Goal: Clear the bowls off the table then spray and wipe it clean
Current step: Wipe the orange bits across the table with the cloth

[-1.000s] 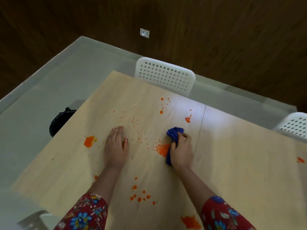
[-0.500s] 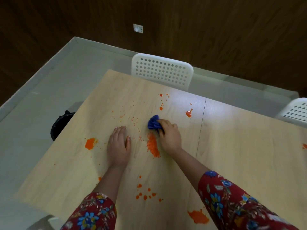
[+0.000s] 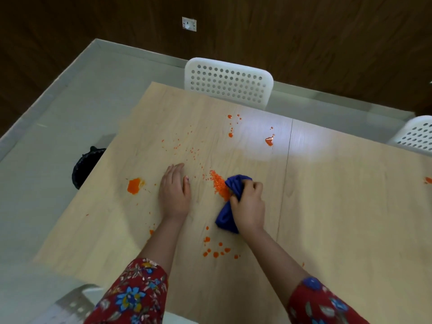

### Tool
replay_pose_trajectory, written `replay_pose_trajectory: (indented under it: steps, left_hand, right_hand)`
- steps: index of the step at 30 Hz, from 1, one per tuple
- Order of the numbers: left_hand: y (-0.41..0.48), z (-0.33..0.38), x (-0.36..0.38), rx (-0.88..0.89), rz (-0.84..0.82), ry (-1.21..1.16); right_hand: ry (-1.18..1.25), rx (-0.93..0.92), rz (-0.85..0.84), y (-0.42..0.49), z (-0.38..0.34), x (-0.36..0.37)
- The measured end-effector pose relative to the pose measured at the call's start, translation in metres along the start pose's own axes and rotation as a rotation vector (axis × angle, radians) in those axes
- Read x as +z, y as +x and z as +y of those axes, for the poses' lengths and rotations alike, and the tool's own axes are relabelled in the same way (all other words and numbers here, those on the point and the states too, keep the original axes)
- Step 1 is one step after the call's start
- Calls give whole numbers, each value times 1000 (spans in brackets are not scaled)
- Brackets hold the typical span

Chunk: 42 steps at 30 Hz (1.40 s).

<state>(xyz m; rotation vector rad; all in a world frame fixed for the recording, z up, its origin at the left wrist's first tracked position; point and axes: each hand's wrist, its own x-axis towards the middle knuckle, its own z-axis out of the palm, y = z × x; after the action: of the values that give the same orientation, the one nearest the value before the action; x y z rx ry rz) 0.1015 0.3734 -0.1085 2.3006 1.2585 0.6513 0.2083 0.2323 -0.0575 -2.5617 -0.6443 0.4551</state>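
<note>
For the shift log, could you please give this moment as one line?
phase: wiping | right hand: gripping cloth against crumb pile | left hand: flat on table | bowls: none visible | stains: remain

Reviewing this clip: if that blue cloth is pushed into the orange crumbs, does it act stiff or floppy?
Probably floppy: the blue cloth is bunched and creased under the right hand. It likely pushes the loose pile of orange crumbs along rather than lifting it, and may smear wetter blobs like the orange splat.

white chairs point(image 3: 228, 83), perhaps a black bin point(image 3: 87, 165)
</note>
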Motion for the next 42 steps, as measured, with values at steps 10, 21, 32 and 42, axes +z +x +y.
replay_pose_trajectory:
  steps: [10, 21, 32, 42]
  left_hand:
    - [2, 3, -13, -90, 7, -152]
    - [-33, 53, -114, -496, 47, -1023]
    - [-163, 14, -252, -494, -148, -1210]
    - [-180, -80, -294, -587, -275, -1089]
  right_hand:
    - [52, -54, 39, 47, -85, 31]
    - [1619, 482, -331, -76, -46, -66]
    - [2012, 540, -446, -271, -58, -54]
    - [1828, 738, -203, -334, -121, 9]
